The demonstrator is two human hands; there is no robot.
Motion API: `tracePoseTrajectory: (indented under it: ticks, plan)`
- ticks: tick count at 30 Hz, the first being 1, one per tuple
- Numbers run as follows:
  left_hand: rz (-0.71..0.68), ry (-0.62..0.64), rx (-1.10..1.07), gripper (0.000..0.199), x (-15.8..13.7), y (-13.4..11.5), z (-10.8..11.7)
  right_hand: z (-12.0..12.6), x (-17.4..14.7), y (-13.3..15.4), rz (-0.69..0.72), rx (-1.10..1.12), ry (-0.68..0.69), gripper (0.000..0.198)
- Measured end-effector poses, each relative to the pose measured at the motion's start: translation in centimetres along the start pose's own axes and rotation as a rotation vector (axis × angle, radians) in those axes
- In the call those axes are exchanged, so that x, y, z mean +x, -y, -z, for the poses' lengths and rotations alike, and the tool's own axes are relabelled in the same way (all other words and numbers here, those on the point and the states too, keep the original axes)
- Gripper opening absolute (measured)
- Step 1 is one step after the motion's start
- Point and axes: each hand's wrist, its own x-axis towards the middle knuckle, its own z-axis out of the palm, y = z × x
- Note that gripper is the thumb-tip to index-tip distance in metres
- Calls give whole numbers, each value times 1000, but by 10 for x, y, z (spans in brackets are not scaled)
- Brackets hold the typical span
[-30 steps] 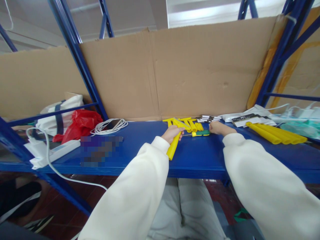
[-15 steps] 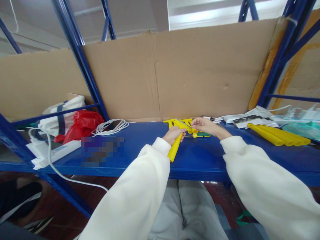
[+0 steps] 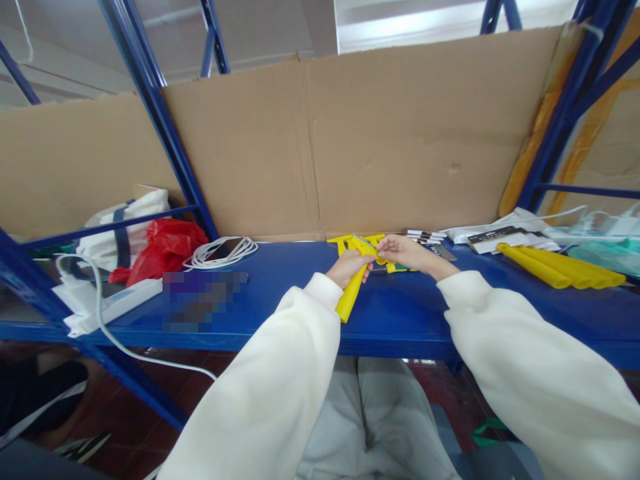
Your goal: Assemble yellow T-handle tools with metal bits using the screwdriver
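Observation:
My left hand [image 3: 347, 268] is wrapped round a yellow plastic handle [image 3: 351, 297], its wide lower end slanting down toward me. The handle's upper end points away, with a greyish flat piece on it. Close to that end, the fingers of my right hand [image 3: 400, 251] are pinched together; what they hold is too small to make out. Behind both hands lie yellow plastic parts [image 3: 341, 244] on the blue tabletop [image 3: 290, 293]. Partly hidden under my right hand is a tool with a yellow and green handle [image 3: 399, 268].
Several yellow handles [image 3: 563, 268] lie side by side at right, near white and black packets [image 3: 510, 239]. At left are a coiled white cable [image 3: 220, 253], a red plastic bag [image 3: 173, 243] and a power strip [image 3: 120, 307]. A cardboard panel [image 3: 400, 147] stands along the back.
My right hand has shifted slightly left, closer to the upper end of the yellow handle. The left hand keeps its hold, almost in the same place.

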Motion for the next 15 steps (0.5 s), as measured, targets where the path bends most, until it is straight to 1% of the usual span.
tracePoseTrajectory:
  ticks: [4, 8, 12, 15]
  plan:
    - [5, -6, 1, 38, 0, 0, 0, 0, 0, -2, 23, -92, -60, 25]
    - [4, -16, -24, 36, -1, -1, 0, -1, 0, 0, 20, -201, -87, 21]
    - [7, -15, -38, 34, -1, -1, 0, -2, -1, 3, 15, -273, -68, 20]
    - [3, -3, -39, 34, 0, 0, 1, -3, 0, 4, 43, -289, -40, 20]
